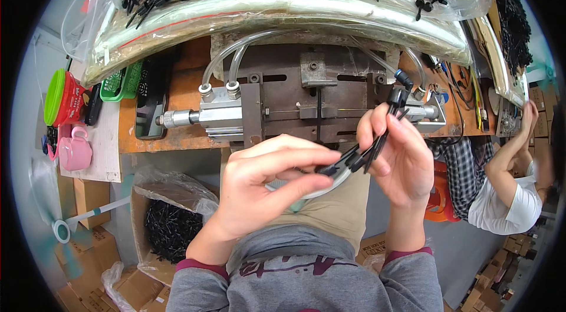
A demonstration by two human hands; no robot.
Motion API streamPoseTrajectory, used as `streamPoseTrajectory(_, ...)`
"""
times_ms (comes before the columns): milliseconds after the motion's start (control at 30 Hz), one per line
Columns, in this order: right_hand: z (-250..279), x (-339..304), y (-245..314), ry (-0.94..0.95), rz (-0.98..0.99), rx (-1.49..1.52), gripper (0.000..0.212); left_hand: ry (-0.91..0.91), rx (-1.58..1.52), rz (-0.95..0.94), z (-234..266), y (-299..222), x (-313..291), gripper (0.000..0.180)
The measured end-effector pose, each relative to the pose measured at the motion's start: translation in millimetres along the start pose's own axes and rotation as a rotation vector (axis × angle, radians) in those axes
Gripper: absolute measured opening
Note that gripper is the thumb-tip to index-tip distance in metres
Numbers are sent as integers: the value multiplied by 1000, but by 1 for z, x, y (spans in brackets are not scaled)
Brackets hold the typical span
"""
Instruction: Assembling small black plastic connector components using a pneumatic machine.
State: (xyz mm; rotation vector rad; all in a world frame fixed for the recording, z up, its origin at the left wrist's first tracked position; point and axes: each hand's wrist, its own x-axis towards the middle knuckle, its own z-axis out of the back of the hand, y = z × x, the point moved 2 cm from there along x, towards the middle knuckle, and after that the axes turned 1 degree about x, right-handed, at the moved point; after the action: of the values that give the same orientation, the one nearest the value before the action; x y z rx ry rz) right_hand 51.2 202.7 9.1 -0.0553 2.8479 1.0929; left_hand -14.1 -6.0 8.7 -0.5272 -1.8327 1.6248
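Several thin black plastic ties (377, 135), held over the lap below the metal press (306, 106), look light, springy and slippery, best taken near their heads; right hand (401, 159) clasps the bunch, left hand (271, 185) pinches one end.

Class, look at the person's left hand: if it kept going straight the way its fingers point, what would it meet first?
The left hand points rightward, so it would probably meet the right hand first, which holds thin black plastic pieces; depth is uncertain.
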Motion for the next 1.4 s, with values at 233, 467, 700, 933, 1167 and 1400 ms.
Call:
streamPoseTrajectory(233,5,8,22,-157,327,-318,25,-140,593,-322,-9,13,-10,30)
streamPoseTrajectory(467,6,2,14,-171,271,-300,24,-74,1180,-484,-26,39,-1,20)
streamPoseTrajectory(700,4,-1,11,-118,154,-122,20,-54,1186,-360,-26,30,9,32)
streamPoseTrajectory(933,-2,-2,0,-6,-42,-80,22,-49,169,-95,-20,4,3,49)
streamPoseTrajectory(1167,5,6,14,-276,375,-385,22,-27,492,-395,-10,-3,-11,30)
streamPoseTrajectory(1400,-5,-1,9,-271,793,-1127,18,-98,1116,-422,-29,33,-2,32)
